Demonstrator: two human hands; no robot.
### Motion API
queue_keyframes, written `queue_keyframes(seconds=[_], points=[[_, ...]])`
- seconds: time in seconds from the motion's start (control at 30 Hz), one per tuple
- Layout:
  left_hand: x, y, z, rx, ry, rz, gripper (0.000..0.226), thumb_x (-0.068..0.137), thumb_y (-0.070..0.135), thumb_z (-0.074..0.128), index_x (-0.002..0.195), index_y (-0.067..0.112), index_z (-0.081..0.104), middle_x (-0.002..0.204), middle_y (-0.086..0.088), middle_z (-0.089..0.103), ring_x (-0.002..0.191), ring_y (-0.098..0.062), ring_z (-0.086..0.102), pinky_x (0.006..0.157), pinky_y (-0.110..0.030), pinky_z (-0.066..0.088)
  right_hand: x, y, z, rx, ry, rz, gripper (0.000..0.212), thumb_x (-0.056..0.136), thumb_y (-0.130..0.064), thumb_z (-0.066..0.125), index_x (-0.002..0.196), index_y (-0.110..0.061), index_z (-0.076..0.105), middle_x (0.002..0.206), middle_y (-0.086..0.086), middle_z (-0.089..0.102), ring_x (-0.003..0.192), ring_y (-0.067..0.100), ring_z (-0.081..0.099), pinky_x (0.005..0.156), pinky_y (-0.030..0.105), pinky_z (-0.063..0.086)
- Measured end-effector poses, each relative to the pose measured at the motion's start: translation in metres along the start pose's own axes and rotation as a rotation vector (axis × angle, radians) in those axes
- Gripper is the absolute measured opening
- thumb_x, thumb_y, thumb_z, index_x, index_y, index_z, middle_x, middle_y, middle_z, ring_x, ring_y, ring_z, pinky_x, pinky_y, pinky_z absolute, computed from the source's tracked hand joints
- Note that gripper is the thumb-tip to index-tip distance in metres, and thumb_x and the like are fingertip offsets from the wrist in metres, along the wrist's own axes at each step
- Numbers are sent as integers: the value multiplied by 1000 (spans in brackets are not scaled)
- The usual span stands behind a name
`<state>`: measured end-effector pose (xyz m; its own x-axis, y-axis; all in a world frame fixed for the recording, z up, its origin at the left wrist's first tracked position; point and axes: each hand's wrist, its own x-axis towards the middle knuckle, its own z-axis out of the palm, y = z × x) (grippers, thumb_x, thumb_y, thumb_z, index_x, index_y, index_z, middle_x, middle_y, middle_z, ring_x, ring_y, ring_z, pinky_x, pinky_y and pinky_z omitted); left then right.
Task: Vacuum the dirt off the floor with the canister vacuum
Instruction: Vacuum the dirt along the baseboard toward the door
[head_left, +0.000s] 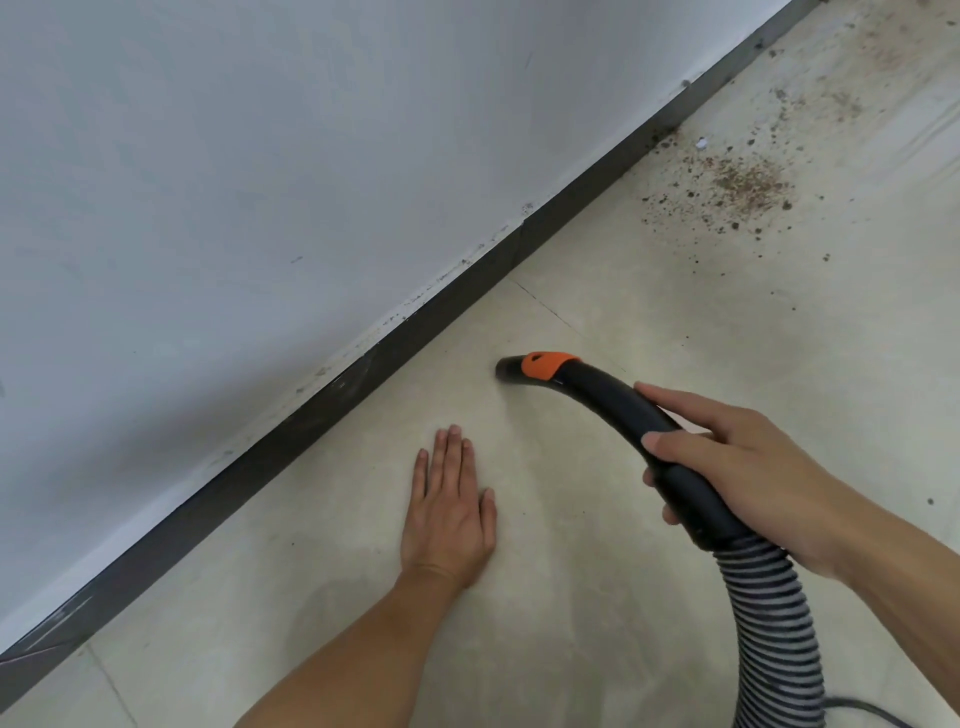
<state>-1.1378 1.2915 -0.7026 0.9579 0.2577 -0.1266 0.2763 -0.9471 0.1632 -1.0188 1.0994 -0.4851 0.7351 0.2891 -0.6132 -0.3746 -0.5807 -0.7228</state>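
Right hand (748, 467) grips vacuum handle (623, 410); left hand (449, 514) flat on floor (597, 597).

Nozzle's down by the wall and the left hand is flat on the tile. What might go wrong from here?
1. The nozzle points at clean tile; the dirt lies farther along the baseboard, so it may be missed.
2. The left hand is planted near the nozzle's path and could get bumped.
3. The right hand grips the handle where the ribbed hose bends sharply; reaching forward may kink it.
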Motion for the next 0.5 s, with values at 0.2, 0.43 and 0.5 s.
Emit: queue_keyframes(seconds=[0.2,0.43,0.5], points=[[0,0,1,-11,20,6,64,94,37,30,145,-3,33,155,-18,28,146,-28,23,115,-44,14,23,-17,15,24,94,-47,46,96,-23,62,138,-39,55,87,12,74,61,30,71,52,32,55],[-2,-2,-1,-45,15,-18,63,93,32,29,142,-6,36,154,-22,28,145,-30,25,118,-41,11,14,-13,18,62,125,12,45,96,-21,61,137,-38,55,86,16,73,61,30,69,51,33,54],[-2,-2,0,-65,7,-12,61,92,30,32,139,-8,41,152,-23,32,143,-31,30,116,-41,11,21,-12,12,110,248,13,49,97,-20,60,142,-35,51,87,17,71,59,29,67,52,33,54]])
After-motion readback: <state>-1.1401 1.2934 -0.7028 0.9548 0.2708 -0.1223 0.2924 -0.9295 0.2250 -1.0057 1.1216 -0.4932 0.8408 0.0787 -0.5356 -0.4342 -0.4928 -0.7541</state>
